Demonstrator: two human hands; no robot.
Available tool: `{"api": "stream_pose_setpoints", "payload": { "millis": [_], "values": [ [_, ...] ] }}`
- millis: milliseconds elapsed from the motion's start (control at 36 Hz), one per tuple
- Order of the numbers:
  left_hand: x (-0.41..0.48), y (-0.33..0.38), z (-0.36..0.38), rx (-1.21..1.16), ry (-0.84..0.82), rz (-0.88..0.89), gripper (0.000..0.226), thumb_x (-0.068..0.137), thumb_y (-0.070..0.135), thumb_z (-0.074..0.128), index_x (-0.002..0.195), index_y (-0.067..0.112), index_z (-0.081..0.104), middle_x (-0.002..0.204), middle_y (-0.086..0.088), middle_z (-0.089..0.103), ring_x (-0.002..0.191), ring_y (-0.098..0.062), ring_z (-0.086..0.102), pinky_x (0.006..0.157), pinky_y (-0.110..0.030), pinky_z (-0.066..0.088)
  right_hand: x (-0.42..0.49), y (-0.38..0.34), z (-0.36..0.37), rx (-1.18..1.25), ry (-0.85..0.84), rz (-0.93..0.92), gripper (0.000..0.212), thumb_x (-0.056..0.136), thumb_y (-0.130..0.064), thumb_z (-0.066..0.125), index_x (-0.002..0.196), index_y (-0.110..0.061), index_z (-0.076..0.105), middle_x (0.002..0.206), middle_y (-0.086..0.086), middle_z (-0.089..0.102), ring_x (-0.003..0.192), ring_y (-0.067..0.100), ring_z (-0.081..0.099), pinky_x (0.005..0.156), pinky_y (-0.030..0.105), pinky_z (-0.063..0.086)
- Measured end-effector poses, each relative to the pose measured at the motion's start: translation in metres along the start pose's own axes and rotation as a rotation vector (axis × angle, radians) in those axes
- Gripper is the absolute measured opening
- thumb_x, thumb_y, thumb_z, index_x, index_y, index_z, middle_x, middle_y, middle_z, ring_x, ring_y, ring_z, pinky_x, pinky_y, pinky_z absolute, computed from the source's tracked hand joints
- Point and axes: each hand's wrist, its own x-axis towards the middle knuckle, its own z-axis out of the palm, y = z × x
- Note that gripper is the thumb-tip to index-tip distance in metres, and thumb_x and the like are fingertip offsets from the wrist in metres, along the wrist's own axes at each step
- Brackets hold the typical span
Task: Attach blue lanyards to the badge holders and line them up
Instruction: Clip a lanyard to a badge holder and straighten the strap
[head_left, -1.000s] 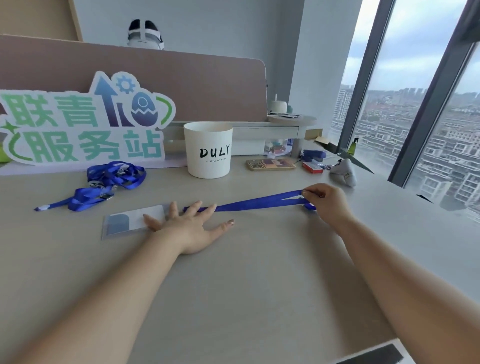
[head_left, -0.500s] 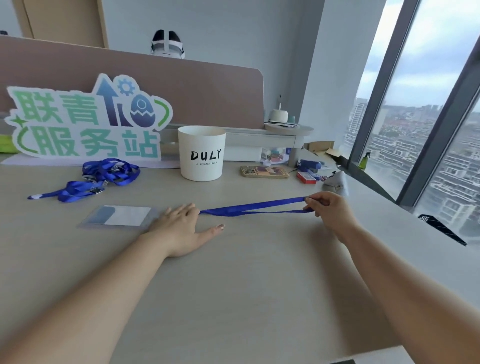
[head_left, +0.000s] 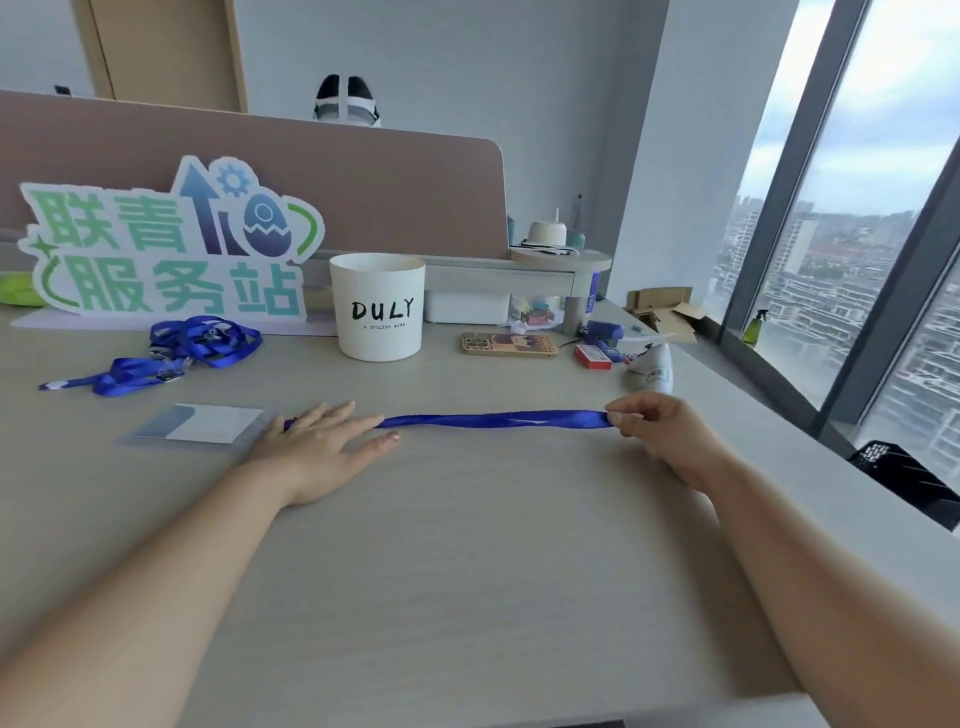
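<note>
From the head camera, a pale wood-grain counter (head_left: 467, 571) fills the lower part of the view, with both bare forearms reaching forward over it.

The left hand (head_left: 322, 447) lies flat, palm down, fingers spread and open, pressing on the near end of a blue lanyard (head_left: 493, 420). Just to the left of that hand, touching its edge, a clear badge holder (head_left: 200, 425) lies flat on the counter with a white and grey-blue card inside. Where the lanyard meets the holder is hidden under the hand.

The lanyard runs to the right as a flat doubled strip, pulled nearly straight. The right hand (head_left: 657, 431) is closed on its far end, pinching it between thumb and fingertips, the other fingers curled.

Behind the holder, near the back left, a heap of blue lanyards (head_left: 176, 351) lies tangled, well apart from the hands. A green and white sign (head_left: 161, 249) stands behind it against a brown partition (head_left: 405, 192). A white bucket (head_left: 377, 306) marked DULY stands beside the sign, and a phone (head_left: 509, 344) lies flat to its right. Tall windows (head_left: 857, 234) line the right side.
</note>
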Motion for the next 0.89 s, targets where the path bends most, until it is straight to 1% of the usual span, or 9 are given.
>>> {"api": "stream_pose_setpoints", "payload": {
  "millis": [56, 167, 222, 278, 444, 583, 722, 806, 889],
  "values": [
    [-0.001, 0.002, 0.000, 0.007, 0.002, 0.003, 0.093, 0.058, 0.090, -0.002, 0.142, 0.056, 0.016, 0.158, 0.020, -0.001, 0.147, -0.009, -0.004, 0.118, -0.047, -0.005, 0.002, 0.005, 0.002, -0.049, 0.059, -0.034, 0.009, 0.084, -0.017, 0.070, 0.082, -0.026, 0.069, 0.083, 0.000, 0.064, 0.079, 0.016, 0.056, 0.078, 0.028, 0.045],
    [-0.004, 0.012, -0.002, 0.037, 0.019, 0.051, 0.119, 0.047, 0.097, -0.010, 0.148, 0.041, 0.020, 0.157, 0.022, 0.004, 0.146, -0.005, 0.001, 0.118, -0.039, -0.006, 0.008, 0.005, 0.010, -0.206, 0.159, -0.105, 0.007, 0.085, -0.014, 0.067, 0.083, -0.021, 0.069, 0.091, 0.001, 0.065, 0.081, 0.017, 0.057, 0.069, 0.025, 0.041],
    [-0.008, 0.025, -0.003, -0.017, 0.039, 0.031, 0.104, 0.068, 0.089, 0.008, 0.150, 0.026, 0.023, 0.158, 0.013, 0.012, 0.146, -0.008, 0.010, 0.117, -0.032, 0.003, 0.014, 0.004, 0.013, -0.257, 0.186, -0.126, 0.006, 0.086, -0.014, 0.067, 0.085, -0.019, 0.070, 0.104, 0.004, 0.060, 0.084, 0.019, 0.058, 0.075, 0.026, 0.041],
    [-0.010, 0.039, -0.003, -0.010, 0.043, -0.002, 0.090, 0.083, 0.077, 0.022, 0.150, 0.017, 0.022, 0.159, 0.003, 0.015, 0.146, -0.014, 0.013, 0.117, -0.032, 0.010, 0.017, 0.002, 0.016, -0.269, 0.201, -0.131, 0.008, 0.086, -0.012, 0.064, 0.087, -0.018, 0.070, 0.112, 0.006, 0.056, 0.088, 0.021, 0.058, 0.078, 0.027, 0.041],
    [-0.004, 0.048, 0.005, 0.119, -0.040, -0.061, 0.091, 0.073, 0.086, 0.010, 0.150, 0.038, 0.008, 0.161, 0.003, 0.001, 0.147, -0.025, 0.003, 0.117, -0.049, 0.006, 0.012, 0.001, 0.018, -0.240, 0.296, -0.078, 0.018, 0.087, -0.005, 0.056, 0.094, -0.013, 0.070, 0.105, 0.006, 0.059, 0.084, 0.020, 0.055, 0.075, 0.024, 0.037],
    [-0.001, 0.055, 0.007, 0.095, -0.079, -0.052, 0.088, 0.068, 0.090, 0.008, 0.147, 0.049, 0.005, 0.158, 0.019, -0.005, 0.147, -0.030, -0.004, 0.114, -0.058, 0.000, 0.011, -0.003, 0.017, 0.002, 0.315, 0.006, 0.012, 0.088, -0.007, 0.060, 0.088, -0.017, 0.067, 0.099, 0.003, 0.060, 0.085, 0.020, 0.052, 0.065, 0.025, 0.040],
    [-0.001, 0.060, 0.009, 0.060, -0.043, -0.012, 0.094, 0.070, 0.089, 0.009, 0.150, 0.038, 0.009, 0.156, 0.027, -0.004, 0.147, -0.018, -0.010, 0.111, -0.064, -0.006, 0.009, -0.014, 0.020, 0.396, 0.219, 0.132, 0.012, 0.092, -0.001, 0.053, 0.089, -0.008, 0.062, 0.095, 0.010, 0.063, 0.090, 0.020, 0.061, 0.084, 0.029, 0.051],
    [0.001, 0.059, 0.010, 0.046, 0.002, 0.070, 0.101, 0.070, 0.086, 0.009, 0.151, 0.027, 0.014, 0.159, 0.015, 0.003, 0.147, -0.009, -0.005, 0.118, -0.048, -0.005, 0.006, -0.019, 0.020, 0.600, 0.164, 0.198, 0.015, 0.094, 0.002, 0.048, 0.088, -0.005, 0.060, 0.096, 0.015, 0.063, 0.091, 0.024, 0.063, 0.083, 0.032, 0.052],
    [-0.001, 0.061, 0.009, 0.010, 0.003, 0.108, 0.097, 0.078, 0.081, 0.018, 0.152, 0.018, 0.011, 0.160, 0.006, 0.004, 0.147, -0.007, 0.000, 0.120, -0.032, 0.000, 0.002, -0.023, 0.020, 0.776, 0.115, 0.228, 0.015, 0.094, 0.004, 0.046, 0.088, -0.002, 0.057, 0.088, 0.016, 0.064, 0.084, 0.024, 0.065, 0.079, 0.032, 0.057]
  ]
}}
